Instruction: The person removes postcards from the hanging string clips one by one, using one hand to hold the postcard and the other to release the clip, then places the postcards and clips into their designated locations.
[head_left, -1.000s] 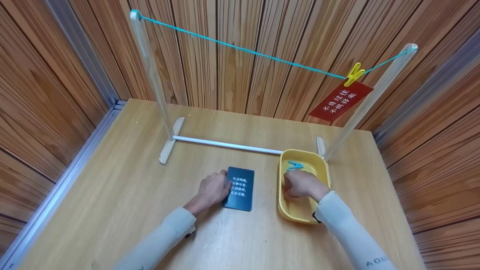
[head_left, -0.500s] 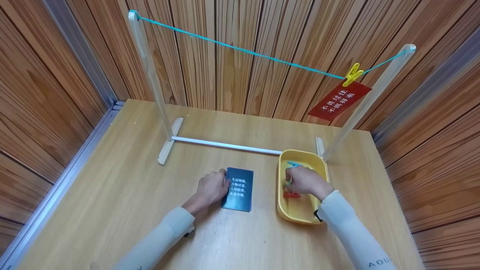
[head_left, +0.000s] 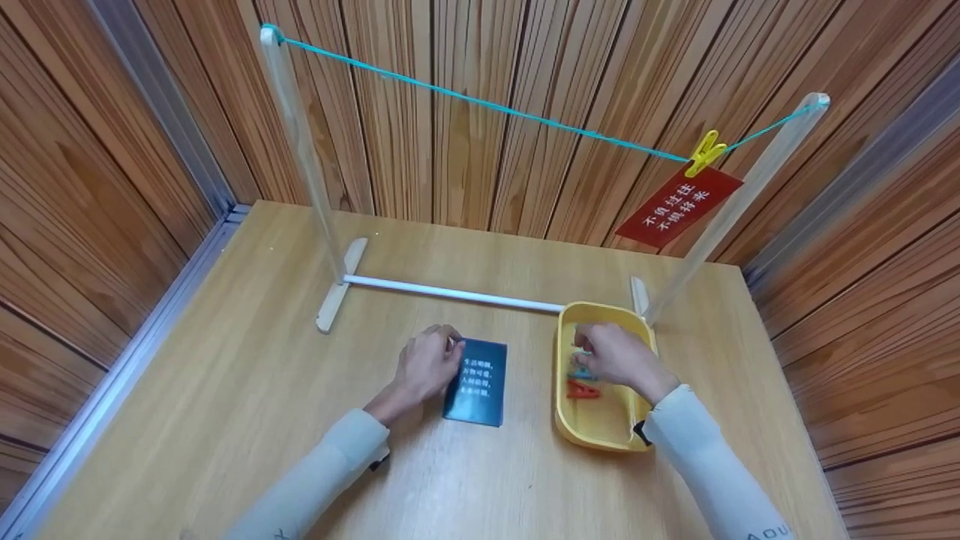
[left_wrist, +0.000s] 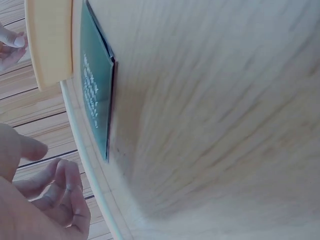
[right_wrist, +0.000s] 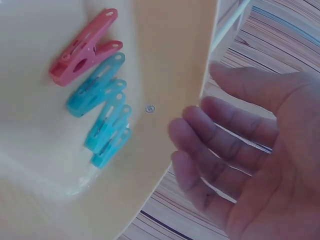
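My left hand [head_left: 426,364] is beside a dark teal stack of cards [head_left: 480,401] with white writing, lying flat on the table. In the left wrist view its fingers are loosely bent and hold nothing, apart from the cards. Over the yellow bin [head_left: 592,441] hovers my right hand [head_left: 624,360], its thumb and fingers spread with nothing between them in the right wrist view. On the bin's floor a red clothespin [right_wrist: 80,55] lies in a row with a blue clothespin [right_wrist: 95,86] and further light-blue ones.
Behind the hands stands a wooden frame with a white crossbar [head_left: 450,293] low down. A teal string [head_left: 480,100] spans its posts. Near the right post [head_left: 742,202], a yellow clothespin [head_left: 705,155] holds a red card [head_left: 679,210] on the string. Wooden walls enclose the table [head_left: 285,450].
My right hand has lifted off the clothespins, and the red and blue ones show lined up in the bin. My left hand has eased slightly up off the cards.
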